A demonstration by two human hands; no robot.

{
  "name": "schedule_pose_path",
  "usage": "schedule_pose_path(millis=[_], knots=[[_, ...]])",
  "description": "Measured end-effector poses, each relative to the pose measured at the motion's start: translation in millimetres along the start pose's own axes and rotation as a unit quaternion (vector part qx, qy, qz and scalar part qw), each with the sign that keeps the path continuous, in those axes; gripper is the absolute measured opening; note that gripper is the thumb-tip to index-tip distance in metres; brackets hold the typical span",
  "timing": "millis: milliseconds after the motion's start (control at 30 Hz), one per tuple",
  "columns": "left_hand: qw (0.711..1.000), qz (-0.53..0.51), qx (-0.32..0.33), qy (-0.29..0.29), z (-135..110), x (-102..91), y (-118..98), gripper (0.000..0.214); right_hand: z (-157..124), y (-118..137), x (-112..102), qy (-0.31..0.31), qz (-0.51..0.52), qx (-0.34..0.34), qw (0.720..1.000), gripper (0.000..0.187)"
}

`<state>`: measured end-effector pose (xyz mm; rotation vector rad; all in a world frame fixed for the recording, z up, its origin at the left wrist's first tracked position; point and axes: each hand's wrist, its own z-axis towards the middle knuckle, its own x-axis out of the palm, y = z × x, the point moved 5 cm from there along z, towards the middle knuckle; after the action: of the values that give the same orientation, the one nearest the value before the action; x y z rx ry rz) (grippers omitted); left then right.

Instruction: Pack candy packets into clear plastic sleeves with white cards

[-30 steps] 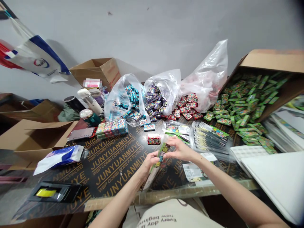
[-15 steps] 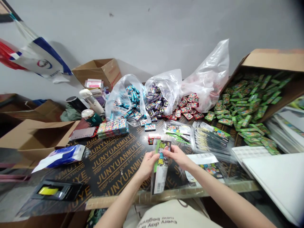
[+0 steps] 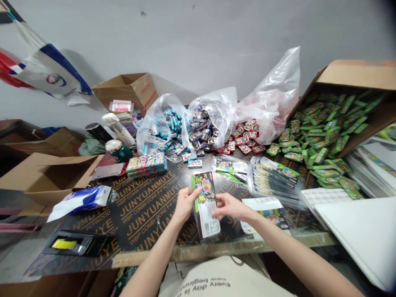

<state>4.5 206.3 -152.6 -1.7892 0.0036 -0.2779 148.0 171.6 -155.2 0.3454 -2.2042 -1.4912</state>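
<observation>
Card packet (image 3: 206, 202) in a clear sleeve stands tilted between the two hands, its green-edged top leaning away from the person and a white barcode label (image 3: 209, 219) on its lower half. Left hand (image 3: 185, 204) is closed on the packet's left edge, gripping it. Right hand (image 3: 230, 207) is half curled, with its fingers (image 3: 217, 211) at the packet's right edge beside the label; whether they grip or only touch cannot be told. Below both hands lies a black plywood tabletop (image 3: 148, 218) printed with gold lettering. Left of the left hand are a stack of colourful packs (image 3: 146, 164) and, farther off, a white and blue pouch (image 3: 78, 202). Just beyond the hands sit two small boxes (image 3: 194, 163), with sleeved green packets (image 3: 231, 169) ahead of the right hand. To the right of the right hand lie a sheaf of sleeved strips (image 3: 274, 177) and a printed sheet (image 3: 264, 212). Farther ahead, clear bags (image 3: 159, 128) spill teal and purple packs, red packs (image 3: 244, 136) lie in a heap, and a tipped carton (image 3: 355, 78) holds green packs
</observation>
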Motion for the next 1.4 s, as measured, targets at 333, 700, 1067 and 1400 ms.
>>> schedule_pose_path(millis=[333,700,1067,1400], knots=[[0.99,-0.011,-0.051,0.131,-15,17.4,15,0.032,0,0,-26,-0.121,-0.027,-0.076,0.989,0.031],[0.984,-0.015,0.004,0.178,-18,31.7,30,0.034,-2,13,-41,-0.326,0.125,-0.147,0.925,0.032],[0.97,-0.209,-0.122,-0.016,-15,46.6,5,0.026,-8,21,-11,-0.271,0.236,-0.116,0.926,0.014],[0.969,0.187,0.14,0.084,-22,19.5,-60,0.014,-28,30,-28,-0.27,-0.1,-0.251,0.924,0.013]])
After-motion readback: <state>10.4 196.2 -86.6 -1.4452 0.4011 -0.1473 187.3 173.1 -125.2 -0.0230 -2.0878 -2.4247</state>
